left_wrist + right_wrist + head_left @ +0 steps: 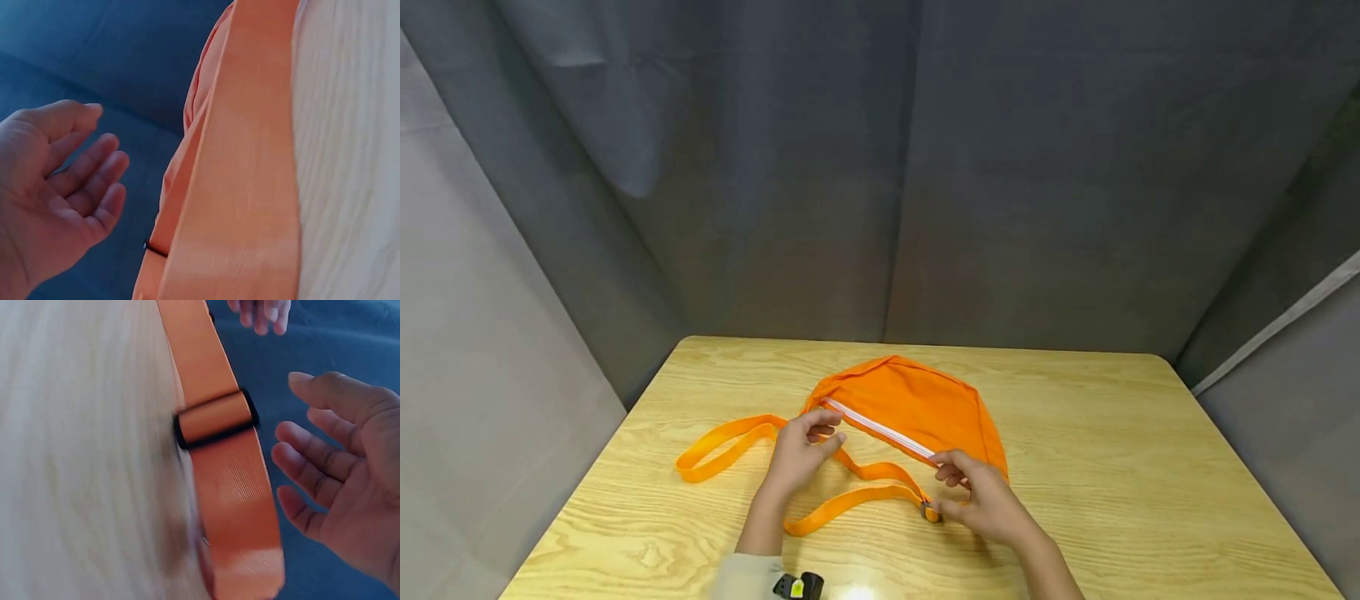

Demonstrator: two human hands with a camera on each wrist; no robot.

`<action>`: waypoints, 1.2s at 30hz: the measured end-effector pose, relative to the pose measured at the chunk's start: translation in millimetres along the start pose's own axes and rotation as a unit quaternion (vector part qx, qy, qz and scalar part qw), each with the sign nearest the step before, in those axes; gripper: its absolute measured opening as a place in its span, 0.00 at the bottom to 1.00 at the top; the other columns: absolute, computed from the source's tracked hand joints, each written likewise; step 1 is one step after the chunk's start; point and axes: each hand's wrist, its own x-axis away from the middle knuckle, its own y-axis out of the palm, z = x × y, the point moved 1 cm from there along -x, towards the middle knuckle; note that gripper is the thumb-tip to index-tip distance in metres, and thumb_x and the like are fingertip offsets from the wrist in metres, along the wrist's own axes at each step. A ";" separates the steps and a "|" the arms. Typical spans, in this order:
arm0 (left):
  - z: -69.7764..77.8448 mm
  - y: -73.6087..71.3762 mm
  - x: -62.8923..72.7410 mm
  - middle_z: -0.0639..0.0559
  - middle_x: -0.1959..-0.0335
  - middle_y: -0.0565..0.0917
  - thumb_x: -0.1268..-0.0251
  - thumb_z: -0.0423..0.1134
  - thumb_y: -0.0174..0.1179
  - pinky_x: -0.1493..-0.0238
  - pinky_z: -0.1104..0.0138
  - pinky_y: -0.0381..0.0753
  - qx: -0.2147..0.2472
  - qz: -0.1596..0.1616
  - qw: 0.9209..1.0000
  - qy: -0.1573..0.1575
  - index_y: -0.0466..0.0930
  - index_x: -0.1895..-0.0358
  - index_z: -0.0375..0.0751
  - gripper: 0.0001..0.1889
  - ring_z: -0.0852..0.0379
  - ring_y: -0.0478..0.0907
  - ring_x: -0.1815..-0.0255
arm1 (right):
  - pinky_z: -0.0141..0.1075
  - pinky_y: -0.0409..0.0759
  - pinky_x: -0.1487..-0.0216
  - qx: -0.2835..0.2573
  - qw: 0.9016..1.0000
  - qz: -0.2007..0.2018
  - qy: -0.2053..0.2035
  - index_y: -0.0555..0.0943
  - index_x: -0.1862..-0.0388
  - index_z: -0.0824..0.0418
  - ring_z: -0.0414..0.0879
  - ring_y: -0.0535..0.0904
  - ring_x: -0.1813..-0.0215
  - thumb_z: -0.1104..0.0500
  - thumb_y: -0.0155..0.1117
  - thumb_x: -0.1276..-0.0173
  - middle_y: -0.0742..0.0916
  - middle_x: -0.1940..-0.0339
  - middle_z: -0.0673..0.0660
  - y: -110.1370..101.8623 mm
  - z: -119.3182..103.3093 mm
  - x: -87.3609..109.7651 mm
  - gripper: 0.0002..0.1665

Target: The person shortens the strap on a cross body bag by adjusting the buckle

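An orange fabric bag (910, 400) with a white zipper (880, 427) lies flat on the wooden table. Its orange strap (850, 502) winds loosely in front of the bag and loops out to the left. My left hand (803, 454) hovers over the strap near the zipper's left end, fingers loosely bent around nothing. Near the zipper's right end is my right hand (985, 500), close to the black strap buckle (215, 419). In the right wrist view, that hand's fingers (319, 465) are apart from the strap and hold nothing.
The wooden table (1112, 450) extends to both sides of the bag. A dark grey curtain (1037, 208) hangs behind its far edge, and lighter grey panels (482, 333) stand at the sides. A black wrist device (800, 586) is on the left forearm.
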 end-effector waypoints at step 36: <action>-55.4 -27.2 -54.0 0.46 0.65 0.82 0.47 0.29 0.66 0.62 0.60 0.78 -0.156 0.028 0.982 -0.099 0.83 0.59 0.34 0.11 0.51 0.78 0.63 | 0.31 0.74 0.82 -0.015 0.996 0.008 0.087 0.83 0.64 0.65 0.39 0.73 0.79 0.69 0.69 0.47 0.78 0.77 0.49 27.8 9.7 -9.8 0.09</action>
